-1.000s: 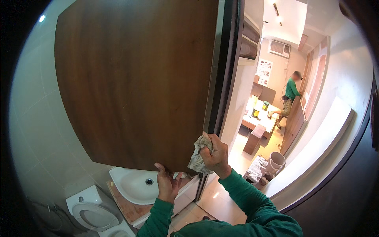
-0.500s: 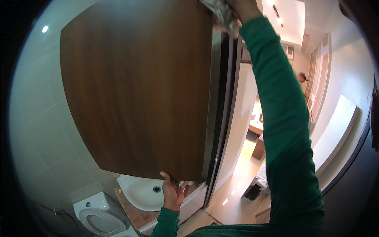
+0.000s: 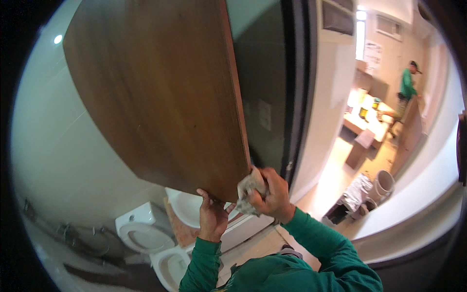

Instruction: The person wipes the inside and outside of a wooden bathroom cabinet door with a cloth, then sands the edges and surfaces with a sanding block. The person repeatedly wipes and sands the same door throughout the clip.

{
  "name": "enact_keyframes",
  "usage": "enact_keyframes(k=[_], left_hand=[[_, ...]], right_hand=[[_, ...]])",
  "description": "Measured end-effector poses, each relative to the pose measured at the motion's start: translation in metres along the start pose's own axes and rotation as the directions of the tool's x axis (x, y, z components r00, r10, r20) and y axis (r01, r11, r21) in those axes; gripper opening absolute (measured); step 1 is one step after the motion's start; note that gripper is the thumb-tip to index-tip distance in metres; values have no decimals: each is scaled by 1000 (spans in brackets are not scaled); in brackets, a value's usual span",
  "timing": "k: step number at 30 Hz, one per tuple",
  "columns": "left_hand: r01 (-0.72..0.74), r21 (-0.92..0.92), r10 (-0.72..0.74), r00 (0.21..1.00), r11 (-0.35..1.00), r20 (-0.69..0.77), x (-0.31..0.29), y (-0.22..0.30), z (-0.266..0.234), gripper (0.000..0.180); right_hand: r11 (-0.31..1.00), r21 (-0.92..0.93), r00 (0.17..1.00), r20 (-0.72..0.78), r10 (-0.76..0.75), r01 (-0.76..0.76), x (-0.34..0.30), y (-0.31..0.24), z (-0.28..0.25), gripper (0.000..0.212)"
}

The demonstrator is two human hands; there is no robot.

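A large brown wood-grain panel (image 3: 155,102), like a cabinet or room door, fills the upper left of the view. At its lower edge my left hand (image 3: 212,219) grips it from below, thumb on the near face and the other fingers partly hidden behind. My right hand (image 3: 276,194) is closed round a crumpled greyish rag (image 3: 251,187). The rag lies against the panel's side edge, close to its lower right corner and just right of my left hand.
Beneath the panel are a white washbasin (image 3: 182,207) and a toilet (image 3: 146,236). A dark door frame (image 3: 297,97) stands to the right. Beyond it, a person (image 3: 407,85) in green works near a low table (image 3: 362,121); a bucket (image 3: 384,182) sits on the floor.
My right hand has brought the rag down from the panel's top right to its lower right corner. The panel tilts more, showing its side edge. My left hand keeps its hold.
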State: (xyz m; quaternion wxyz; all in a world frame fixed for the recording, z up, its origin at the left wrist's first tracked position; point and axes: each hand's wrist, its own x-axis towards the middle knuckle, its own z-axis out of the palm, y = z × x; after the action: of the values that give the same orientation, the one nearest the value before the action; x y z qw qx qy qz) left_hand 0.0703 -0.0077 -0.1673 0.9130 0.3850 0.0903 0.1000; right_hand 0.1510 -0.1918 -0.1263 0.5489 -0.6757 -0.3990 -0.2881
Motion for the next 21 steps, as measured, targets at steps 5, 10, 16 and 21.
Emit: enact_keyframes(k=[5, 10, 16, 21], left_hand=[[25, 201, 6, 988, 979, -153, -33, -36, -54, 69], [-85, 24, 86, 883, 996, -462, -61, -141, 13, 56], [-126, 422, 292, 887, 898, -357, -132, -135, 43, 44], [-175, 791, 720, 561, 586, -409, -198, -22, 90, 44]], right_hand=[[966, 249, 962, 272, -2, -68, -58, 29, 6, 50], [880, 463, 932, 354, -77, -104, -75, 49, 29, 53], [754, 583, 903, 428, 31, -302, -95, 32, 25, 60], [736, 588, 872, 489, 7, -336, -84, 25, 15, 59]])
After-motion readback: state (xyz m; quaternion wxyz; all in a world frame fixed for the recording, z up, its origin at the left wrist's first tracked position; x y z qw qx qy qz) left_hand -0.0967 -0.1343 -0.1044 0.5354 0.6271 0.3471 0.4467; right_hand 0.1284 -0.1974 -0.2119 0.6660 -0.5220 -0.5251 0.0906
